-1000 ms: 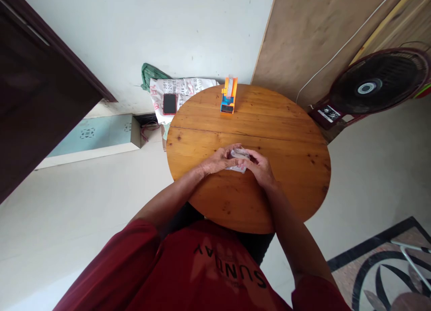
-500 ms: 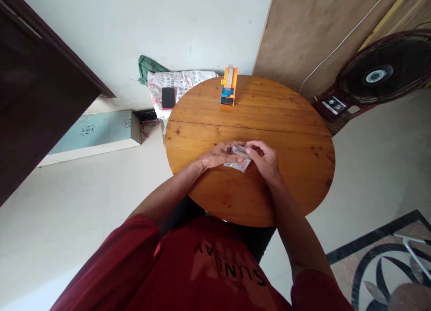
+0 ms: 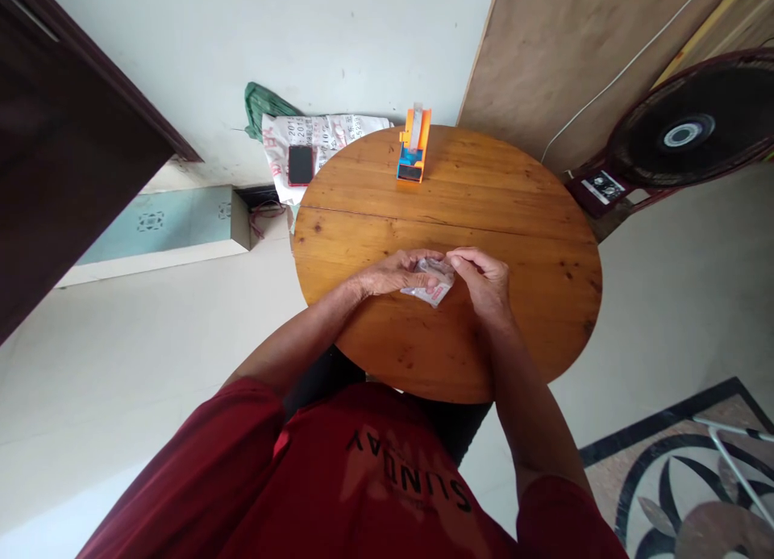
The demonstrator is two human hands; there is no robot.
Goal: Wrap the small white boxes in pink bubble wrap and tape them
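Note:
A small clear plastic packet [image 3: 436, 291] with red print is held over the near half of the round wooden table [image 3: 532, 301]. My left hand [image 3: 404, 273] grips it from the left, thumb across its front and fingers behind. At the packet's upper right corner, my right hand [image 3: 485, 281] has thumb and forefinger pinched together. Whether a bit of film sits in that pinch is too small to see clearly. What the packet contains cannot be made out.
An orange and blue tape dispenser [image 3: 414, 143] stands at the table's far edge. Beyond the left edge, a phone [image 3: 301, 165] lies on a printed white sack [image 3: 275, 143], beside a green bag [image 3: 266, 107]. A large fan [image 3: 683, 135] stands at the right.
My right hand has shifted slightly right, away from my left hand, still pinching near the packet's corner. My left hand keeps its grip. The whole view has tilted a little.

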